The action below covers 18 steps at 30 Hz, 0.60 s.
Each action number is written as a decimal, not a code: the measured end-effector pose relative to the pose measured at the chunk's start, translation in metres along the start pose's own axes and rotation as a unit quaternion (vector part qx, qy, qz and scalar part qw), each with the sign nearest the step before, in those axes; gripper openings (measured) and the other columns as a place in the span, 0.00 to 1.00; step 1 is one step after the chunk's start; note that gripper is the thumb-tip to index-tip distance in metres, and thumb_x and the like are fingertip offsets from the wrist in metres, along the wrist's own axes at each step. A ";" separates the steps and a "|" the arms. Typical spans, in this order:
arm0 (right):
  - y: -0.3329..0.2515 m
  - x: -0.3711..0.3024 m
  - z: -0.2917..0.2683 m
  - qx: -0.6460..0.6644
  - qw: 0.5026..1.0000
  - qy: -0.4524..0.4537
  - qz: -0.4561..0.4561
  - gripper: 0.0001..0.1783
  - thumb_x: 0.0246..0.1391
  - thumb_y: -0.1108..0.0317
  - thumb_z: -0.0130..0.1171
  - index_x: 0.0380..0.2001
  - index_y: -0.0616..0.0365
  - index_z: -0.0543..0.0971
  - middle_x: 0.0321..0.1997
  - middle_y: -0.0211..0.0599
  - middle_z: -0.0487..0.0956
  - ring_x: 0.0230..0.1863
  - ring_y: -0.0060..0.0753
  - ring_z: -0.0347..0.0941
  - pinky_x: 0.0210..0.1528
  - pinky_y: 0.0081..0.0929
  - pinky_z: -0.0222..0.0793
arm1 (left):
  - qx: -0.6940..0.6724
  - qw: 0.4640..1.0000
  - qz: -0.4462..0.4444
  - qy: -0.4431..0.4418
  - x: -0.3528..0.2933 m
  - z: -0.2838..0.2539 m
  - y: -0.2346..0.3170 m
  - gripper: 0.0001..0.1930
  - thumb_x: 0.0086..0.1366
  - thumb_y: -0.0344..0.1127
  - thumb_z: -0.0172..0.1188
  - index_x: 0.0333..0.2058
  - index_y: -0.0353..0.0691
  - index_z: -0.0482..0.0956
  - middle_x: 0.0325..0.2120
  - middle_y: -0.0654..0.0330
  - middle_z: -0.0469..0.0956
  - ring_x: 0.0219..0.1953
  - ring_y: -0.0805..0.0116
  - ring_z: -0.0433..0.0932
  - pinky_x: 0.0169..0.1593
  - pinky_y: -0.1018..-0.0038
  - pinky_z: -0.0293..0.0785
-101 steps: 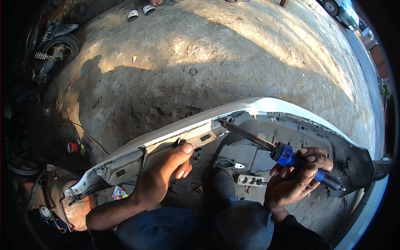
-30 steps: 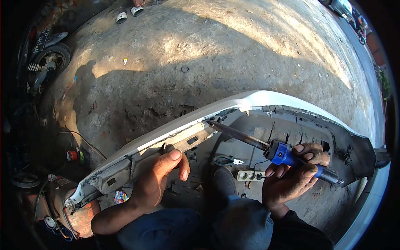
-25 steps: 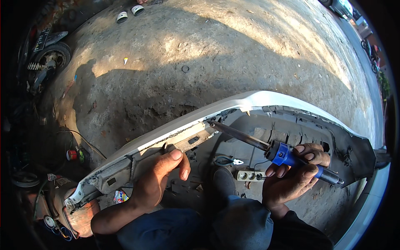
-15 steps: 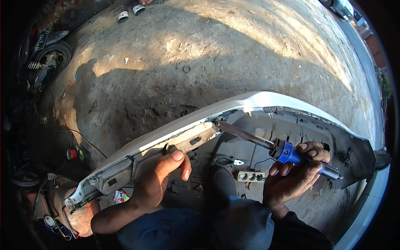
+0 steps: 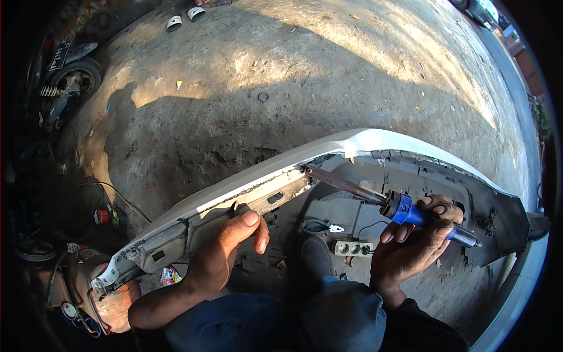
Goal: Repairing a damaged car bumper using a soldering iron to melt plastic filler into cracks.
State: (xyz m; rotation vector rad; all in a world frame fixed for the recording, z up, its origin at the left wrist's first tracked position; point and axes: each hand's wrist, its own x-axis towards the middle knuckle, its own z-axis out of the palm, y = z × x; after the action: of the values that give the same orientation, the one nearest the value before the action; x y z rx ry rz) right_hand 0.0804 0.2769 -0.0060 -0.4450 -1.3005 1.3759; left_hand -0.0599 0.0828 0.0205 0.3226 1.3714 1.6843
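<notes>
A white car bumper (image 5: 387, 139) curves across the view in front of me, its grey inner side toward me. My left hand (image 5: 230, 237) is closed on its inner edge left of the middle, thumb on top. My right hand (image 5: 419, 243) wraps round the blue handle of a soldering iron (image 5: 409, 211). The iron's long brownish metal shaft slopes up to the left. Its tip touches the bumper's edge near a dark, rough seam (image 5: 252, 190). What my left fingers do behind the edge is partly hidden.
Below the bumper lie pliers (image 5: 319, 226) and a white power strip (image 5: 353, 249) with a cord plugged in, near my shoe (image 5: 316, 256). An orange tank (image 5: 114, 308) with a gauge stands lower left. A motorcycle wheel (image 5: 76, 82) and white-strapped sandals (image 5: 196, 13) are farther off.
The soldering iron has shifted very slightly: its tip a little to the right, its rear end a little up. My left hand and the bumper stay in place.
</notes>
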 end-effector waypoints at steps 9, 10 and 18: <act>0.002 -0.002 0.002 0.014 1.000 -0.017 0.006 0.18 0.68 0.51 0.47 0.43 0.55 0.64 0.40 0.38 0.71 0.15 0.12 0.57 0.08 0.10 0.61 | 0.008 1.000 -0.006 -0.006 0.000 -0.003 -0.002 0.19 0.73 0.40 0.41 0.28 0.33 0.71 0.26 0.60 0.70 0.34 0.71 0.68 0.45 0.73 0.63; 0.002 -0.002 0.002 0.016 1.000 -0.016 0.008 0.17 0.69 0.51 0.47 0.43 0.55 0.64 0.40 0.37 0.70 0.15 0.12 0.57 0.08 0.09 0.61 | 0.008 1.000 -0.006 -0.007 -0.001 -0.003 -0.002 0.19 0.73 0.40 0.41 0.28 0.33 0.71 0.26 0.60 0.70 0.34 0.71 0.68 0.45 0.73 0.63; 0.000 -0.001 0.002 0.061 0.996 0.024 0.067 0.23 0.63 0.50 0.55 0.40 0.61 0.63 0.39 0.47 0.69 0.13 0.20 0.66 0.10 0.19 0.73 | -0.003 1.000 0.002 -0.010 0.000 -0.004 -0.003 0.18 0.73 0.40 0.42 0.32 0.29 0.73 0.26 0.60 0.69 0.33 0.71 0.67 0.44 0.73 0.63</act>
State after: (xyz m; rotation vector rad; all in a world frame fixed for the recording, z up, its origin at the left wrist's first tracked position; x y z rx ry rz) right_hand 0.0785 0.2757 -0.0058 -0.4857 -1.1576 1.5387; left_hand -0.0611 0.0802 0.0164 0.3390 1.3510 1.6845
